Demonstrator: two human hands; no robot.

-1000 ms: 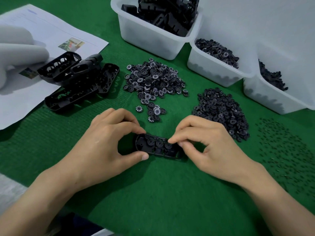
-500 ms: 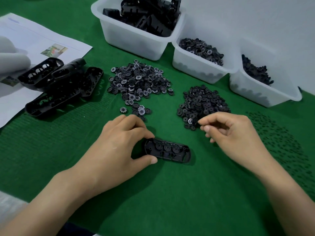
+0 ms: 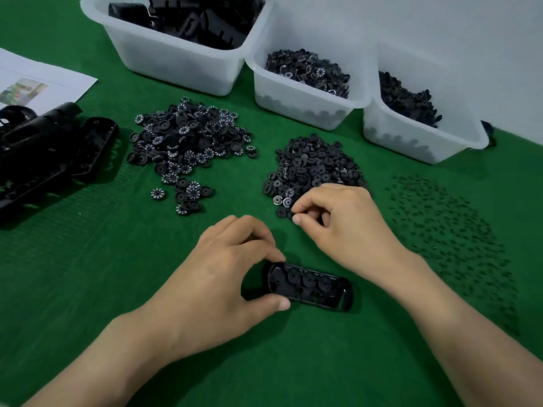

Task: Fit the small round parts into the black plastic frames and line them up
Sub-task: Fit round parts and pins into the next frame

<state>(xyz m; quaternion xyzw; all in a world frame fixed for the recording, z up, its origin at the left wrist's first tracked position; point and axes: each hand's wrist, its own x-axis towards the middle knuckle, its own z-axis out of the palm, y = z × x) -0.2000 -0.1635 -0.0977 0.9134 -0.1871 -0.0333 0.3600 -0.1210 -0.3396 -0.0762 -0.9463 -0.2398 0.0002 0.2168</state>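
My left hand (image 3: 223, 277) pinches the frame (image 3: 311, 286) steady. Beyond it my right hand (image 3: 338, 221) curls at the pile (image 3: 311, 165), catch unclear; I'd take one disc (image 3: 277, 199)

At the rear of the tabletop (image 3: 88, 274) stand the left bin (image 3: 176, 63), holding frames, and the middle bin (image 3: 293, 98) and right bin (image 3: 411, 139), holding small parts; in front of them, from left to right, lie a stack of frames (image 3: 50, 148), the left pile of round parts (image 3: 188, 142), the right pile (image 3: 314, 165) and scattered pins (image 3: 449, 230); a paper sheet (image 3: 44, 80) lies behind the stack. In front of the piles lies a single frame (image 3: 311, 284), the left hand (image 3: 223, 277) at its left end.
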